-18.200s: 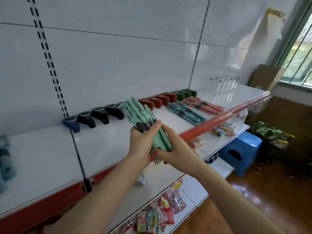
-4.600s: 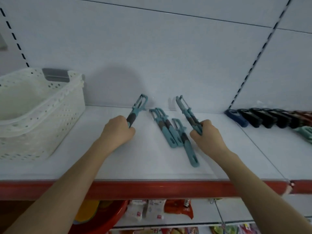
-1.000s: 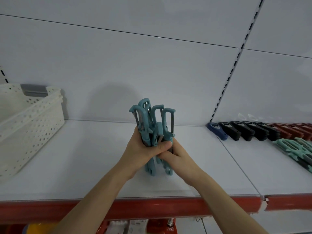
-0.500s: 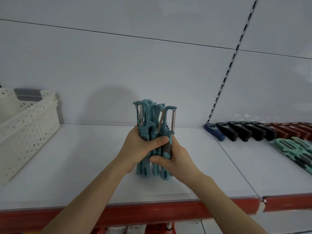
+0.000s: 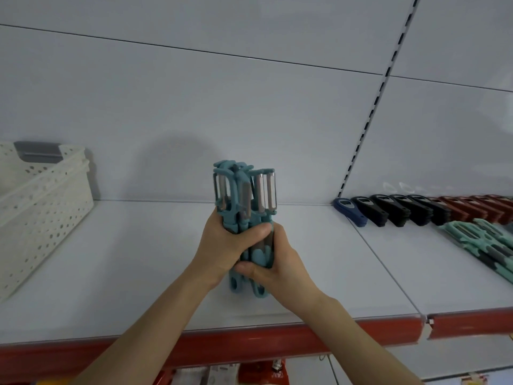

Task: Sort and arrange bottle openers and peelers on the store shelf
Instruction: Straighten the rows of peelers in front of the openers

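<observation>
A bundle of several teal peelers (image 5: 244,195) stands upright, handle ends down on the white shelf (image 5: 138,262). My left hand (image 5: 222,245) grips the bundle from the left, thumb wrapped across its front. My right hand (image 5: 280,265) grips it lower down from the right. The blades point up. A row of bottle openers, one blue (image 5: 348,211), then black (image 5: 402,209), then red (image 5: 477,207), lines the back of the shelf to the right. Mint-green peelers (image 5: 483,243) lie in front of them at the far right.
A white perforated plastic basket (image 5: 36,207) stands at the shelf's left end. The shelf's front edge is a red strip (image 5: 249,345). A slotted upright (image 5: 369,118) divides the white back wall. Packaged goods show on a lower shelf (image 5: 222,376).
Both hands kept the gathered teal peelers and squared them into a tighter upright bundle, its ends lowered onto the shelf. The view shifted slightly left and closer.
</observation>
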A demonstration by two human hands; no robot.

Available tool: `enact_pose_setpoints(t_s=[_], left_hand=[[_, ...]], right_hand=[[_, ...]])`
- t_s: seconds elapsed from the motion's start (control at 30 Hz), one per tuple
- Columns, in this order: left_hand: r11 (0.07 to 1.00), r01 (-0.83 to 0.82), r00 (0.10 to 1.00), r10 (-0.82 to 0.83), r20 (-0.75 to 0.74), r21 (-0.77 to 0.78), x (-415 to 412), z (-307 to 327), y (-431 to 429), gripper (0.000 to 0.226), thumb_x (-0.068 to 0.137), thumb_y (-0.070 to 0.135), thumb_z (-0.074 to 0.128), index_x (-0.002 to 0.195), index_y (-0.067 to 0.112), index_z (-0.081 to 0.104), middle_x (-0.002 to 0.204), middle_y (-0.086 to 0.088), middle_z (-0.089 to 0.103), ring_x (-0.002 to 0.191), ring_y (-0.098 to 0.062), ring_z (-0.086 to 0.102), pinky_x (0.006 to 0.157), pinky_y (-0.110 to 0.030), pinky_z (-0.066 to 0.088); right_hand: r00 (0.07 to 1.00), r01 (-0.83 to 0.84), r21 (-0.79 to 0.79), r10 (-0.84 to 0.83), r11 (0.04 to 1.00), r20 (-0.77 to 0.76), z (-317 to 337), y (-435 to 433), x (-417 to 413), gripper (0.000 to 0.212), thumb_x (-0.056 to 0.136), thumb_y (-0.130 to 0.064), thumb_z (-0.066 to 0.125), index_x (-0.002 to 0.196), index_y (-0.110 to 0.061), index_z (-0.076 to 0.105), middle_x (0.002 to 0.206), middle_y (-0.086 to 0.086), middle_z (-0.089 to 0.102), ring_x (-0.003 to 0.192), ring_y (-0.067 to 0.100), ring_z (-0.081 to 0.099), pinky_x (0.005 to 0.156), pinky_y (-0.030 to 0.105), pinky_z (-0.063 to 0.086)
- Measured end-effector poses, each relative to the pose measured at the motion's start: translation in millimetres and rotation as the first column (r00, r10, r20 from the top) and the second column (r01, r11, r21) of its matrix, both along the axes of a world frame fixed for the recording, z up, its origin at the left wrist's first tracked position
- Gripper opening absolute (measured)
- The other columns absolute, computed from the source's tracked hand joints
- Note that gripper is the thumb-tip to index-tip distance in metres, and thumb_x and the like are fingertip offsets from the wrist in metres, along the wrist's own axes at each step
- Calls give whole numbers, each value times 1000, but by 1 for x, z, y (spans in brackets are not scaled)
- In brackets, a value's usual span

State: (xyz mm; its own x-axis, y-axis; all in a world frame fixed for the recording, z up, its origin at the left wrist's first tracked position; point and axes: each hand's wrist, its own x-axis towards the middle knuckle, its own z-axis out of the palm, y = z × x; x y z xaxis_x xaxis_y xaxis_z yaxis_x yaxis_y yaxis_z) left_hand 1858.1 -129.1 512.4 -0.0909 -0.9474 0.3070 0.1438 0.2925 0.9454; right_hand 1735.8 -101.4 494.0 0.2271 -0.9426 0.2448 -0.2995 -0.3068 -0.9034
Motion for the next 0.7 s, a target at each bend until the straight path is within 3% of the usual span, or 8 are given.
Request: enact_pose_setpoints(t_s=[0.1,0.2,0.33,0.43,0.57,0.7], left_hand=[[1000,-1,998,0,-69,-4,1,3,0,23,72,2,73,90,17,69,88,0,73,86,-16,69,75,-25,54],[997,78,992,-79,-97,-9,1,7,0,28,75,-2,67,76,26,73,83,0,73,82,-15,69,72,-24,54],[976,209,961,-192,-198,65,-9,9,3,22,67,5,74,87,15,70,83,-3,71,81,-17,68,69,-26,54],[950,285,936,-248,-249,124,-28,10,8,31,65,7,74,94,7,65,83,-4,70,82,-19,67,69,-29,55],[900,372,894,-281,-350,228,-67,13,25,28,63,13,67,91,8,65,77,-2,70,74,-15,68,61,-26,56],[855,424,880,-311,-358,299,-123,16,45,20,72,7,67,92,8,67,76,-3,71,69,-14,69,56,-25,55]], right_hand=[[997,69,9,-69,998,41,-1,5,4,45,78,-12,72,99,-35,39,95,-17,56,82,-14,58,70,9,48],[995,94,-6,-93,996,23,0,11,5,39,84,-17,66,102,-36,37,96,-18,56,84,-14,58,72,11,50],[990,139,-21,-138,990,39,6,22,-4,40,87,-19,61,111,-40,37,99,-20,58,91,-9,59,74,10,49],[981,192,-17,-192,981,35,11,34,-19,43,85,-20,64,121,-27,41,98,-17,59,90,-4,61,75,14,50],[962,273,10,-273,962,4,20,58,-52,41,82,-22,67,114,-27,43,92,-18,59,81,-9,60,66,9,47],[927,373,13,-373,928,-33,22,85,-101,36,82,-29,68,109,-24,44,88,-17,57,75,-11,57,61,7,44]])
